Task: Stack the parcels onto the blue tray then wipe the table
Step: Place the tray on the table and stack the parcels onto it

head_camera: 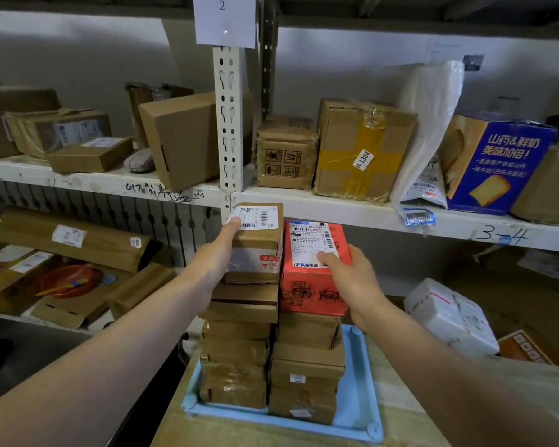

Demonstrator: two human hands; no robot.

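Two stacks (236,356), left hand (213,266) grips brown parcel (259,241), right hand (352,280) red parcel (307,293)

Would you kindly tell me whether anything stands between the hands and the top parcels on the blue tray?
Nothing visible does. The left hand grips the labelled brown parcel atop the left stack, and the right hand holds the red parcel atop the right stack; both stacks stand on the blue tray.

Wooden table (400,398) carries blue tray (357,395) of parcels (271,350).
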